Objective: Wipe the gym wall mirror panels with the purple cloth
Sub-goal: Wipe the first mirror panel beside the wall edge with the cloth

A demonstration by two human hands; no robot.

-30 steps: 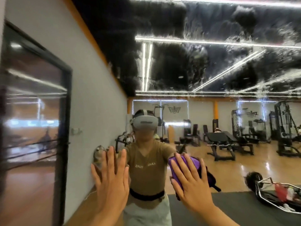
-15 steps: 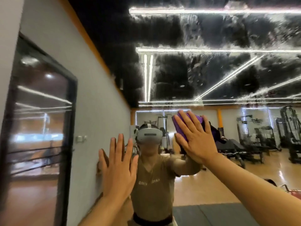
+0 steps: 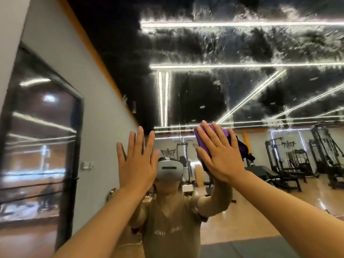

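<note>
Right hand (image 3: 220, 157) spread flat, fingers straight, pressing the purple cloth (image 3: 210, 135) against the mirror (image 3: 242, 86), up near the reflected ceiling lights. Left hand (image 3: 136, 162) just left of the cloth, fingers spread too, palm flat on the glass, holding nothing. Smeary streaks across the mirror above the cloth.

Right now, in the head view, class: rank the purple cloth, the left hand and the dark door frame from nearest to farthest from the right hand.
1. Purple cloth: pressed under the right hand.
2. Left hand: beside it, flat on the mirror.
3. Door frame: far left, on the side wall.
</note>
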